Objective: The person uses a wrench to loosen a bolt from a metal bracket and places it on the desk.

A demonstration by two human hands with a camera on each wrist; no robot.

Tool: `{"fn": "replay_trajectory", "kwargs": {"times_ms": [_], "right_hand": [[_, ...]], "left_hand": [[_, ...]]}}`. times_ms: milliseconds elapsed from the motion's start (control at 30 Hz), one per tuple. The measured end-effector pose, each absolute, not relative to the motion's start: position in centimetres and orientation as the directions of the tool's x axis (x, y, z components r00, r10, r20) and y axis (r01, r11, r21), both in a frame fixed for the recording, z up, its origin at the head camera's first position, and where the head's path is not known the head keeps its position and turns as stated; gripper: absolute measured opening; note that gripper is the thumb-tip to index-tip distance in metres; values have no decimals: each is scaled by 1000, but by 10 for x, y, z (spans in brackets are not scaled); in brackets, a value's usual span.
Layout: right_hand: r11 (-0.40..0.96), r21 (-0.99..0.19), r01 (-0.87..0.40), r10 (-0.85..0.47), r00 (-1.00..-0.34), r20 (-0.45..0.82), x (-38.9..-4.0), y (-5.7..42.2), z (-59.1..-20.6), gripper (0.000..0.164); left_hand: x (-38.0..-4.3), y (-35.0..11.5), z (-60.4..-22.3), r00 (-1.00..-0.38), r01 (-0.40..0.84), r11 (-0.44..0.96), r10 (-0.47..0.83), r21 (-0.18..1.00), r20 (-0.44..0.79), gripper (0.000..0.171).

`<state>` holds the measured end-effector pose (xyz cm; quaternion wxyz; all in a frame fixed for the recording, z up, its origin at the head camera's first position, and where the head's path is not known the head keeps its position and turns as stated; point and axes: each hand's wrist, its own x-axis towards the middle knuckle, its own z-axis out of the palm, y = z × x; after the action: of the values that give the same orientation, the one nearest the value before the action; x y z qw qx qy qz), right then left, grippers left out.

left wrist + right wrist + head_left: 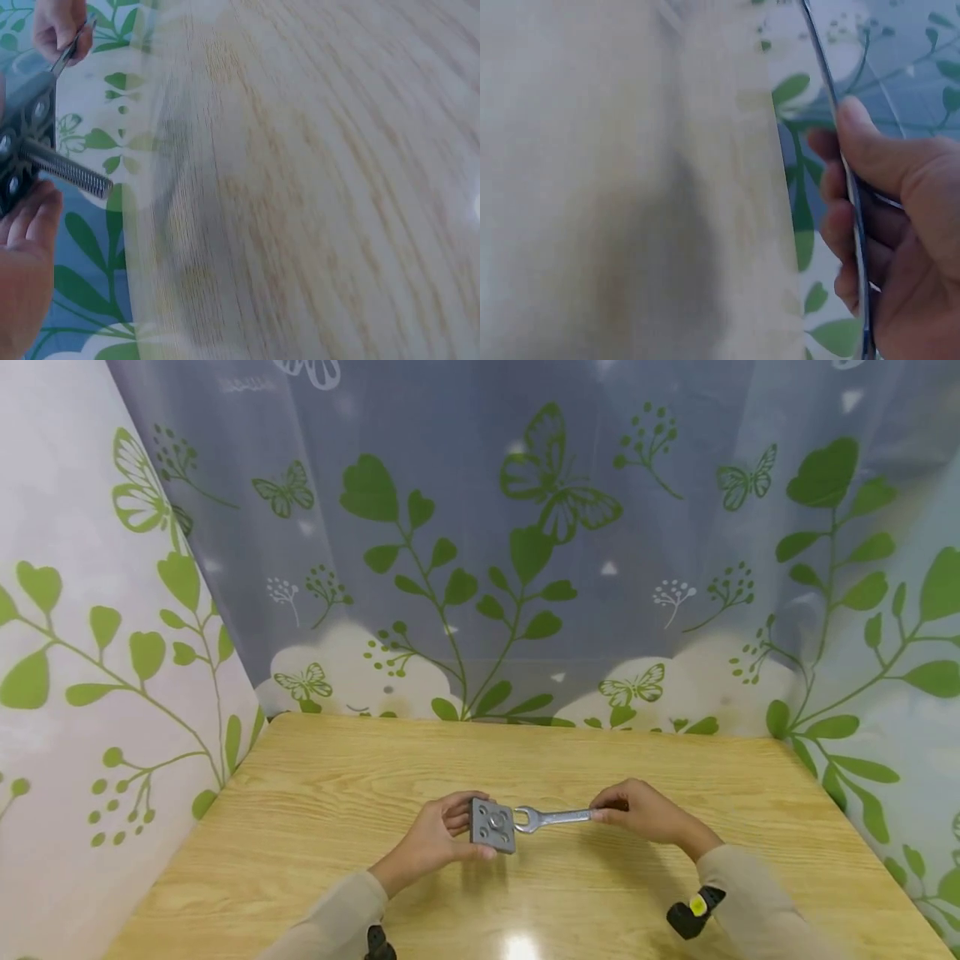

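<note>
My left hand point(431, 839) grips a square grey metal plate point(491, 835) by its edges, fingers behind and thumb along the lower edge. Small holes sit near the plate's corners, around a raised bolt head point(497, 820) in the middle. From the other face, a threaded bolt shank point(71, 172) sticks out in the left wrist view. In my right hand point(645, 812), the far end of a silver open-end wrench point(562, 817) is pinched between thumb and fingers. The wrench's open end points left, right beside the plate's right edge; whether they touch I cannot tell.
Both hands are above a light wood-grain table point(360, 760). Behind it hangs a blue-grey curtain point(465, 635) printed with green leaves and butterflies, with similar pale sheets at both sides. A black strap device point(686, 920) is on the right wrist.
</note>
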<state>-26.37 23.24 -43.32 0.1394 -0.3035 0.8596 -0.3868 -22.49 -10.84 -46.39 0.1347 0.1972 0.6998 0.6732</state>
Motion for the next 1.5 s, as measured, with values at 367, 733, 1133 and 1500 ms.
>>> {"fn": "replay_trajectory", "kwargs": {"times_ms": [367, 733, 1133, 1500], "right_hand": [[501, -791, -350, -396, -906, 150, -196, 197, -450, 34], [528, -806, -268, -290, -949, 125, -176, 166, -459, 32], [502, -836, -220, -267, -959, 91, -170, 153, -463, 32], [474, -858, -198, -222, -970, 102, -168, 147, -463, 33]], "left_hand": [[-226, -104, -464, -938, 141, 30, 324, 989, 124, 77], [-224, -99, -461, -949, 162, 38, 281, 986, 145, 76], [-223, -97, -460, -945, 185, 55, 284, 981, 162, 76], [-223, -96, -453, -935, 200, 72, 311, 977, 169, 76]]}}
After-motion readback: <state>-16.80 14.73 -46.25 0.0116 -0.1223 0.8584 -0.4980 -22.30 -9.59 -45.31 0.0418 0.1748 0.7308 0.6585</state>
